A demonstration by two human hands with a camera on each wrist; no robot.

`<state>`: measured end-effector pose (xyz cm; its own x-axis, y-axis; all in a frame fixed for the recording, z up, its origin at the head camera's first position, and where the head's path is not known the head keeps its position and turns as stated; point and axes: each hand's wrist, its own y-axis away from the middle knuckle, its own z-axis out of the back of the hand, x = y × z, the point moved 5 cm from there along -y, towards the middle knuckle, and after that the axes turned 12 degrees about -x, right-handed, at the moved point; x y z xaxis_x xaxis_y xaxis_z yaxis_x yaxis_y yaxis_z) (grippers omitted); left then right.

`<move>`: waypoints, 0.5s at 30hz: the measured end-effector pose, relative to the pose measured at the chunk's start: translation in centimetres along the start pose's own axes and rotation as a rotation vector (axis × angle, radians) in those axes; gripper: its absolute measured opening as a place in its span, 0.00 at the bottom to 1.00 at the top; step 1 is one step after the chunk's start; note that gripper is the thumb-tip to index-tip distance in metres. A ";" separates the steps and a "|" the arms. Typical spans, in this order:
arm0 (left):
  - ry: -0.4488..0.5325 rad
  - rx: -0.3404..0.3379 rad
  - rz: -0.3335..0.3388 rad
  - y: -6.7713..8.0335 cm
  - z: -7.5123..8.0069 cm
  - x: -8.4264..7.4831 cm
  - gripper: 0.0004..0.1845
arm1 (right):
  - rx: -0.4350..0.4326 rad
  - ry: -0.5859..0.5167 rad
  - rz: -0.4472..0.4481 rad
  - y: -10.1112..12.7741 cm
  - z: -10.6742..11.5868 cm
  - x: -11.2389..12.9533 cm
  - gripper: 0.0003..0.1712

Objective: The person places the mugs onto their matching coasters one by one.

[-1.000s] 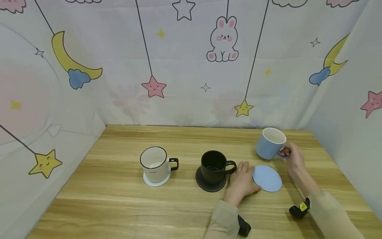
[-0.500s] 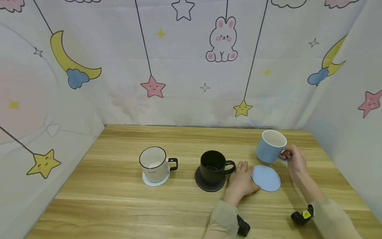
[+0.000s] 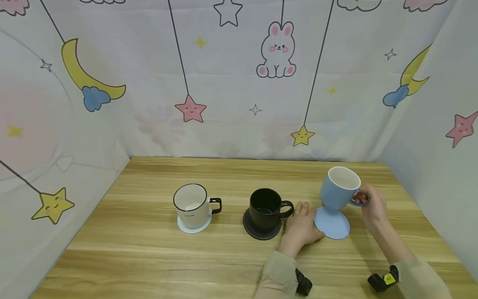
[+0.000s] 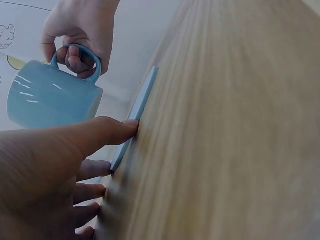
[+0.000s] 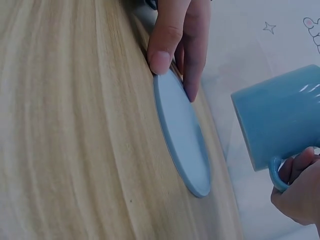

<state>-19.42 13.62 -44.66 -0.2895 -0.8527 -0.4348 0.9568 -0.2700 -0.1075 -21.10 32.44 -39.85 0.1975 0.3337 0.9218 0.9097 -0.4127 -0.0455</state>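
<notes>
The right hand (image 3: 373, 204) is gripping the blue mug (image 3: 339, 187) by its handle, fingers curled through the loop, and is holding it in the air just above the far part of the blue coaster (image 3: 332, 224); the wrist views show a gap between mug and coaster. The left hand (image 3: 301, 227) is lying flat on the counter (image 3: 149, 249), fingers straight, its thumb and forefinger touching the coaster's left edge. Just left of this hand a black mug (image 3: 266, 206) is standing on a black coaster (image 3: 251, 229), and farther left a white mug (image 3: 191, 202) is sitting on a pale coaster (image 3: 188, 229)
</notes>
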 end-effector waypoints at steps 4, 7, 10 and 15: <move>0.000 0.003 0.000 0.0 0.0 0.0 0.40 | 0.027 0.017 0.009 0.5 0.0 0.1 0.25; 0.005 0.003 0.000 0.0 0.0 0.0 0.40 | 0.036 0.029 0.011 0.8 0.1 0.1 0.25; 0.011 0.003 0.002 0.0 0.0 0.0 0.40 | 0.039 0.021 0.010 1.0 0.2 0.1 0.25; 0.010 0.004 -0.001 0.0 0.0 0.0 0.40 | 0.048 0.008 0.014 1.2 0.5 -0.1 0.25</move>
<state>-19.41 13.61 -44.71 -0.2899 -0.8481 -0.4435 0.9565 -0.2725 -0.1041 -19.86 32.30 -40.22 0.2076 0.3209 0.9241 0.9232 -0.3765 -0.0767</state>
